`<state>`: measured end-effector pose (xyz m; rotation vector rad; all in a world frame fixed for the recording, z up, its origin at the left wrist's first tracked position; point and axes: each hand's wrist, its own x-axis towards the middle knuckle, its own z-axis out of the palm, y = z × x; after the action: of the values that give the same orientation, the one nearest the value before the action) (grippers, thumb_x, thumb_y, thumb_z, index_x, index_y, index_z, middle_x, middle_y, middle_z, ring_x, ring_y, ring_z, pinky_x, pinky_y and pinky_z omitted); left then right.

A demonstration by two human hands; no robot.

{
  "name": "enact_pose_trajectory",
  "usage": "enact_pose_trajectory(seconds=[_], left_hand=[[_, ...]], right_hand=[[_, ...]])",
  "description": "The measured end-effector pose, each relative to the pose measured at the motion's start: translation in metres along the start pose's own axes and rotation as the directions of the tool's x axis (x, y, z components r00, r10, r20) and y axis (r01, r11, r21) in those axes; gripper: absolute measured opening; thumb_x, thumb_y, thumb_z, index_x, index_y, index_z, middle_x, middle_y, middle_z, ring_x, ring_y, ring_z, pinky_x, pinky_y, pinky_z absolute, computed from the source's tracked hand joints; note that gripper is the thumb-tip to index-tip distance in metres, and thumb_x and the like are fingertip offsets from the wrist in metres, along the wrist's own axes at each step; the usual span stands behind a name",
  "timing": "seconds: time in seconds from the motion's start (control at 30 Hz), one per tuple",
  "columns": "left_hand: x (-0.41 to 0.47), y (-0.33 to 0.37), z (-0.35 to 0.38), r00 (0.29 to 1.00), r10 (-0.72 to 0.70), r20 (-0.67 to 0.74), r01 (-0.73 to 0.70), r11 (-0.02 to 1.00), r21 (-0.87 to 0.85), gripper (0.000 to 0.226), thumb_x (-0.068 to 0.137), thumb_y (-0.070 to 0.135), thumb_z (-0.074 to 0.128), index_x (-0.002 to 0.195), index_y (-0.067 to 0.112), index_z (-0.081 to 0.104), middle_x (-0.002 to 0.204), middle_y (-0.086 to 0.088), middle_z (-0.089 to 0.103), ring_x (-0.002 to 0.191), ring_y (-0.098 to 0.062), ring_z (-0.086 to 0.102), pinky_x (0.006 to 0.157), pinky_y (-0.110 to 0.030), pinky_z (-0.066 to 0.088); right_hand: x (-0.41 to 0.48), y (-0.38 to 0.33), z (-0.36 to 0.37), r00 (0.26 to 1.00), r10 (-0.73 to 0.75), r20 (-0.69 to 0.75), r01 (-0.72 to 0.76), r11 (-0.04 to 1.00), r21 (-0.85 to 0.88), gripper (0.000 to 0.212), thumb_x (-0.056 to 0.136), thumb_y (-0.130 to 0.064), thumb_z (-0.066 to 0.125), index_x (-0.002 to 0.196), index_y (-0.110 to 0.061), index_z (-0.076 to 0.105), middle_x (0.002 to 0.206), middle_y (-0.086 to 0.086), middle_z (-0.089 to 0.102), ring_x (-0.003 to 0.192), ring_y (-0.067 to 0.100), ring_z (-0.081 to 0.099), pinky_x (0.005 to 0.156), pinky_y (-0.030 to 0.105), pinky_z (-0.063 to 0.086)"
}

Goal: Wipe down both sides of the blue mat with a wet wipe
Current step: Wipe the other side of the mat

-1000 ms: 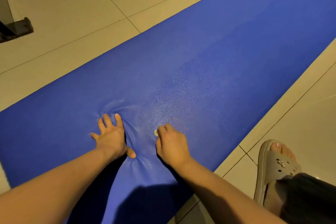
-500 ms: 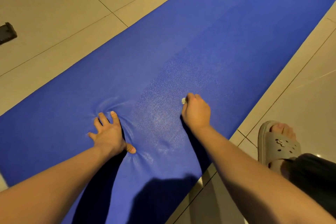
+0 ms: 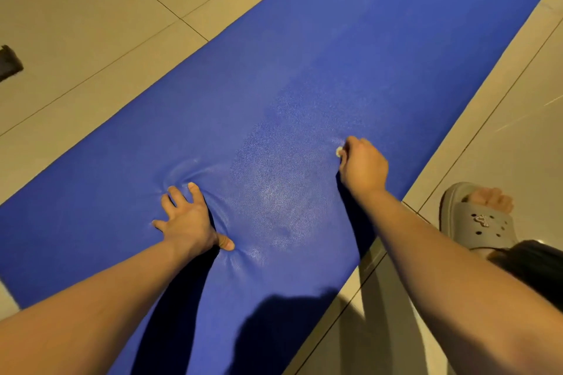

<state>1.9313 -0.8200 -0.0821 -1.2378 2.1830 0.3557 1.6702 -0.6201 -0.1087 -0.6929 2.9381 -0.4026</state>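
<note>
Beige floor tiles (image 3: 91, 9) with dark grout lines lie under everything, and the blue mat (image 3: 335, 55) is spread flat on them, running as a broad band from 7 o'clock up to 1 o'clock. The left grip (image 3: 189, 222), a bare hand at about 8 o'clock from the middle of the view, presses palm-down on the mat with its fingers straight and spread apart and the thumb out to the side; the mat puckers into small creases around the fingertips and thumb. The right grip (image 3: 364, 166), at 3 o'clock, is curled together and clamped on a small wadded wet wipe (image 3: 338, 151), of which only a pale scrap shows at the knuckles, pressed against the mat near its right-hand edge. Between the two hands the mat carries a shiny, damp-looking patch (image 3: 274, 192). At 4 o'clock a foot in a grey sandal (image 3: 475, 222) stands on the tiles just beside the mat. A dark object (image 3: 9, 62) sits at the 10 o'clock edge.
</note>
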Motion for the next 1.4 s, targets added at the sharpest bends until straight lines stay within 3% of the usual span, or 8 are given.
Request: enact_pose_trajectory(seconds=[0.13, 0.4, 0.63, 0.77, 0.9, 1.07, 1.23, 1.4], left_hand=[[0.001, 0.000, 0.000, 1.000, -0.004, 0.003, 0.004, 1.000, 0.009, 0.175, 0.026, 0.073, 0.091, 0.157, 0.017, -0.012, 0.160, -0.022, -0.013, 0.149, -0.043, -0.005, 0.107, -0.074, 0.028], [0.000, 0.000, 0.000, 1.000, -0.006, 0.014, 0.006, 1.000, -0.006, 0.175, 0.028, 0.072, 0.091, 0.157, 0.017, -0.014, 0.160, -0.022, -0.016, 0.150, -0.043, -0.008, 0.109, -0.074, 0.025], [-0.001, -0.001, 0.000, 1.000, 0.004, 0.000, -0.004, 1.000, -0.007, 0.176, 0.026, 0.073, 0.091, 0.157, 0.018, -0.013, 0.160, -0.021, -0.013, 0.149, -0.042, -0.005, 0.108, -0.074, 0.027], [0.000, 0.000, -0.001, 1.000, -0.002, 0.001, 0.002, 1.000, -0.006, 0.176, 0.025, 0.072, 0.091, 0.157, 0.017, -0.013, 0.159, -0.021, -0.011, 0.149, -0.042, -0.004, 0.107, -0.074, 0.028], [0.000, 0.001, -0.001, 1.000, -0.006, -0.001, 0.006, 1.000, -0.002, 0.176, 0.024, 0.073, 0.091, 0.157, 0.017, -0.012, 0.159, -0.022, -0.011, 0.148, -0.042, -0.003, 0.107, -0.074, 0.028], [0.001, 0.000, 0.000, 1.000, -0.005, -0.005, 0.005, 1.000, -0.009, 0.177, 0.024, 0.073, 0.091, 0.156, 0.017, -0.012, 0.159, -0.021, -0.011, 0.148, -0.042, -0.004, 0.107, -0.075, 0.027], [0.000, 0.000, 0.000, 1.000, -0.002, -0.003, 0.002, 1.000, -0.014, 0.176, 0.025, 0.072, 0.092, 0.156, 0.019, -0.013, 0.160, -0.020, -0.014, 0.149, -0.042, -0.005, 0.108, -0.074, 0.026], [0.001, 0.000, 0.000, 1.000, -0.008, -0.001, 0.008, 1.000, -0.008, 0.176, 0.025, 0.072, 0.092, 0.156, 0.018, -0.013, 0.159, -0.020, -0.012, 0.148, -0.042, -0.003, 0.107, -0.073, 0.028]], right_hand=[[-0.024, -0.021, 0.005, 1.000, 0.013, 0.011, -0.014, 0.996, 0.084, 0.018, 0.101, -0.021, 0.049, 0.092, -0.008, 0.058, 0.093, 0.016, 0.062, 0.076, 0.035, 0.054, 0.061, 0.035, 0.030], [-0.127, -0.057, 0.017, 0.892, -0.428, 0.145, 0.410, 0.901, 0.141, 0.016, 0.088, -0.022, 0.072, 0.081, -0.019, 0.058, 0.075, 0.002, 0.057, 0.066, 0.026, 0.060, 0.048, 0.030, 0.038], [-0.003, 0.014, -0.008, 0.999, 0.004, 0.034, -0.003, 1.000, -0.011, 0.011, 0.099, -0.021, 0.052, 0.092, -0.013, 0.057, 0.097, 0.011, 0.061, 0.083, 0.036, 0.058, 0.061, 0.035, 0.032], [-0.028, -0.005, -0.004, 0.997, 0.074, 0.020, -0.075, 0.994, 0.078, 0.012, 0.096, -0.012, 0.055, 0.084, -0.014, 0.051, 0.094, 0.014, 0.061, 0.079, 0.039, 0.059, 0.060, 0.034, 0.031], [-0.120, -0.051, 0.006, 0.987, -0.128, 0.098, 0.106, 0.973, 0.206, 0.021, 0.081, -0.007, 0.071, 0.077, -0.017, 0.053, 0.077, 0.009, 0.060, 0.063, 0.036, 0.061, 0.049, 0.034, 0.037], [-0.135, -0.048, 0.009, 0.885, -0.430, 0.179, 0.415, 0.903, 0.114, 0.016, 0.083, -0.018, 0.073, 0.080, -0.020, 0.058, 0.076, 0.002, 0.058, 0.064, 0.027, 0.062, 0.048, 0.032, 0.042], [-0.048, 0.006, -0.003, 0.991, -0.125, 0.046, 0.124, 0.992, 0.020, 0.010, 0.096, -0.020, 0.057, 0.087, -0.019, 0.054, 0.092, 0.008, 0.063, 0.078, 0.035, 0.059, 0.059, 0.032, 0.032], [-0.017, 0.027, -0.008, 0.995, 0.100, 0.006, -0.101, 0.993, 0.062, 0.014, 0.099, -0.018, 0.052, 0.086, -0.013, 0.054, 0.093, 0.011, 0.063, 0.074, 0.030, 0.053, 0.059, 0.034, 0.033]])
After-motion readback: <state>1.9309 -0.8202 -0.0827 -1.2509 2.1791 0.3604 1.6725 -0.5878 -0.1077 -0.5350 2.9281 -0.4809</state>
